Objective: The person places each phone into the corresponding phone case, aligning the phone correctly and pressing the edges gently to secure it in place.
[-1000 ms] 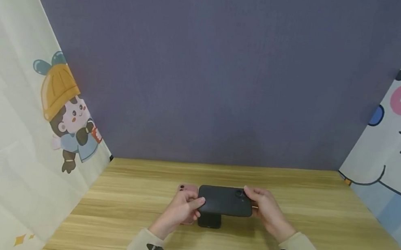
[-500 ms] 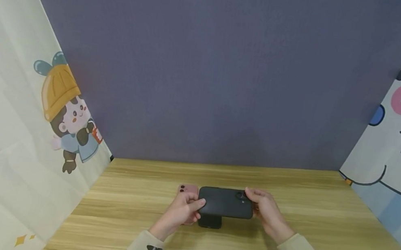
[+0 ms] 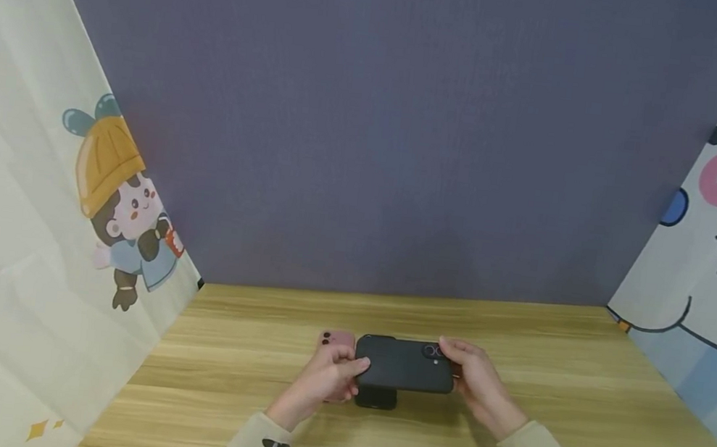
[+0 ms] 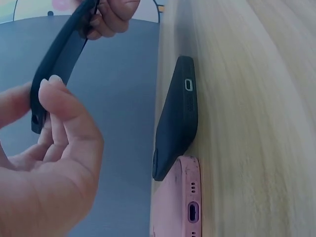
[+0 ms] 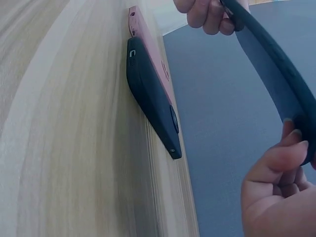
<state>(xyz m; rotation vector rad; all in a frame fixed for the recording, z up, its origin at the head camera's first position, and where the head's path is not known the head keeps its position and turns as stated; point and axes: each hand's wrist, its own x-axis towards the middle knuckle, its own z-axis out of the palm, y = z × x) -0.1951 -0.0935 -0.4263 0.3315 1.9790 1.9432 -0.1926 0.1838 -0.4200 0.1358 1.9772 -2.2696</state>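
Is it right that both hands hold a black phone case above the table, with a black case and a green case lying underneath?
Not quite. The case lying beside the black case on the table is pink, not green; the left wrist view shows it. Both the left hand and right hand do hold the black phone case.

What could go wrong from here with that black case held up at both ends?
1. The black case is pinched only at its ends by the left hand and right hand and is bowing, so it may slip or spring free.
2. If it drops, it would probably hit the black phone leaning on the pink phone just below and knock it off.
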